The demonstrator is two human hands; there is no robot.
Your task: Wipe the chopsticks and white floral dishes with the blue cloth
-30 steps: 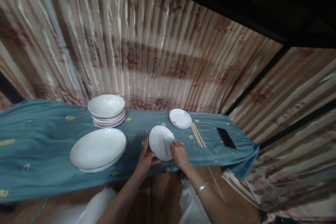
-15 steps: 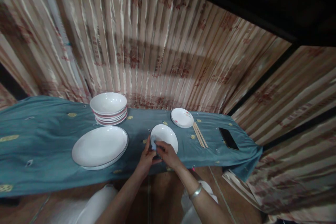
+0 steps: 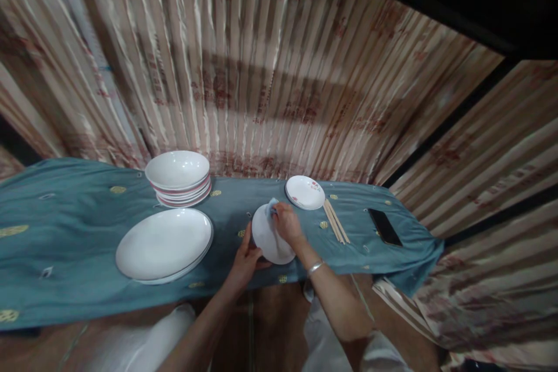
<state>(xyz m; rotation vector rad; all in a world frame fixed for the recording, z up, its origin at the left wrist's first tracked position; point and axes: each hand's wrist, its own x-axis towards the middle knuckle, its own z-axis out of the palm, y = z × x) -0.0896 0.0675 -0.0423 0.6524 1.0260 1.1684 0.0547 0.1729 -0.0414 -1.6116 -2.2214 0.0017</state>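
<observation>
Blue cloth (image 3: 272, 206) in right hand (image 3: 288, 225) touches white plate (image 3: 267, 239) in left hand (image 3: 244, 260).

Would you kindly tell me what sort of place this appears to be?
It looks like a curtained-off corner indoors, perhaps a makeshift dining area: patterned curtains hang behind a cloth-covered table bearing stacked dishes and chopsticks.

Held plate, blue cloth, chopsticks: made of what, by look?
Plate: probably glazed ceramic, smooth even white; melamine possible.
Cloth: likely soft, matte fabric, since it bunches in the right hand; weave too small to tell.
Chopsticks: likely unpainted wood or bamboo, pale tan, no visible shine.
</observation>
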